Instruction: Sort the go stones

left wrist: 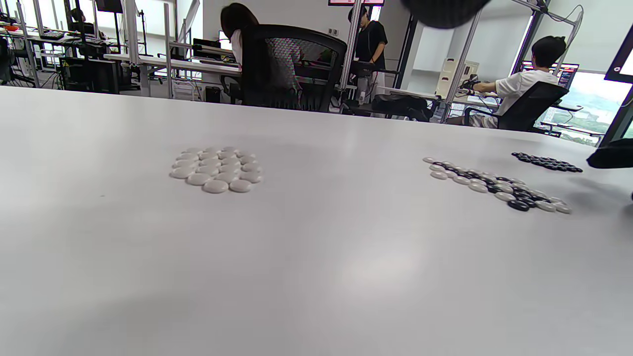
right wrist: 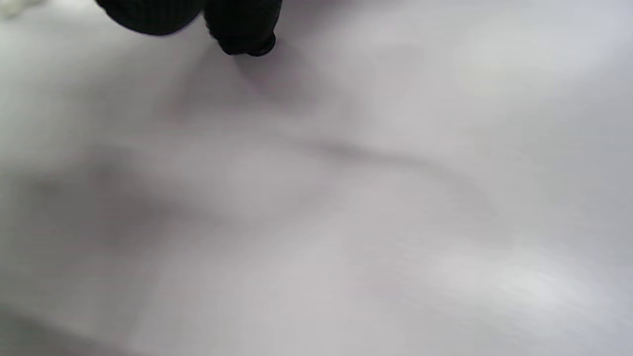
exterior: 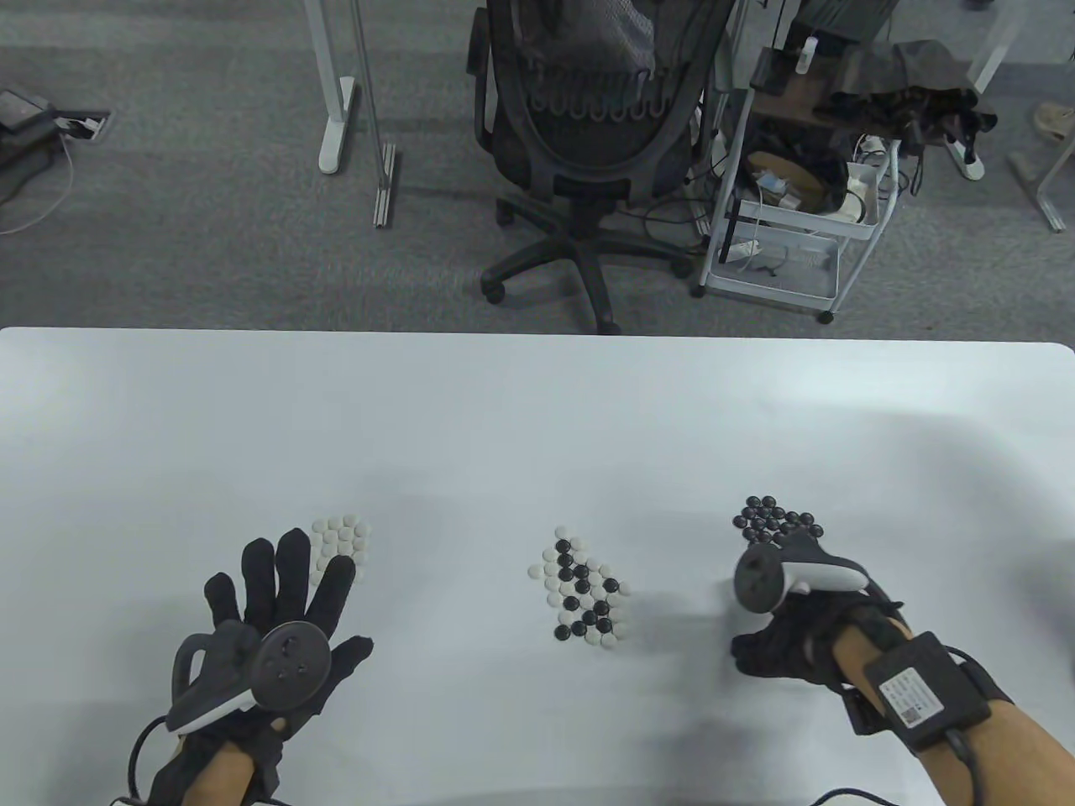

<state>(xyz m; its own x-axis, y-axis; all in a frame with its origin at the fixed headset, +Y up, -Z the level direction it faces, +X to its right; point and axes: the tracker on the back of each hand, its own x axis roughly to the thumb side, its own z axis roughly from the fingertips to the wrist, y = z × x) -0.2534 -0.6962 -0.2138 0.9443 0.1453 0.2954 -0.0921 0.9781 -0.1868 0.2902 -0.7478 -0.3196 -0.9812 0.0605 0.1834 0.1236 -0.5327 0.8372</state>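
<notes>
Three groups of Go stones lie on the white table [exterior: 504,420]. A white pile [exterior: 340,540] is at the left, a mixed black and white pile [exterior: 584,598] in the middle, and a black pile [exterior: 777,519] at the right. My left hand [exterior: 332,600] rests flat with fingers spread, its fingertips at the near edge of the white pile, and it holds nothing. My right hand [exterior: 768,646] is just in front of the black pile, its fingers curled under the tracker [exterior: 789,575]. The blurred right wrist view shows only dark fingertips [right wrist: 242,29] over bare table. All three piles show in the left wrist view: white [left wrist: 216,168], mixed [left wrist: 497,187], black [left wrist: 546,162].
Beyond the table's far edge stand a black office chair [exterior: 588,126] and a white wire cart [exterior: 789,218] on grey carpet. The left wrist view shows people at desks in the background.
</notes>
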